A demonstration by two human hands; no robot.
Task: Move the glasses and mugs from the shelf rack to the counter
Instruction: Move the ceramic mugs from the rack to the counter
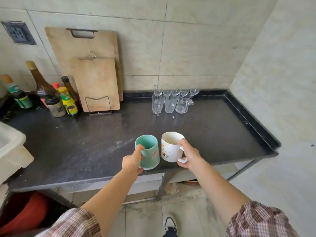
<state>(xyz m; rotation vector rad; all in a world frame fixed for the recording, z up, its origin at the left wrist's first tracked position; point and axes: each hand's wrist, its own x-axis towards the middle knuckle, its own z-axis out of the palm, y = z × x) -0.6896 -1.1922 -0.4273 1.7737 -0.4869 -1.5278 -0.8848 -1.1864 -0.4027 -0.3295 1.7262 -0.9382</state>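
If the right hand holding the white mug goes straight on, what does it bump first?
Probably the glasses at the back of the counter. The right hand with the white mug points roughly at them, and nothing seems to stand between, though depth is hard to judge.

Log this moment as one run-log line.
left hand: grips green mug | right hand: grips white mug handle | both: at counter front | glasses: at counter back
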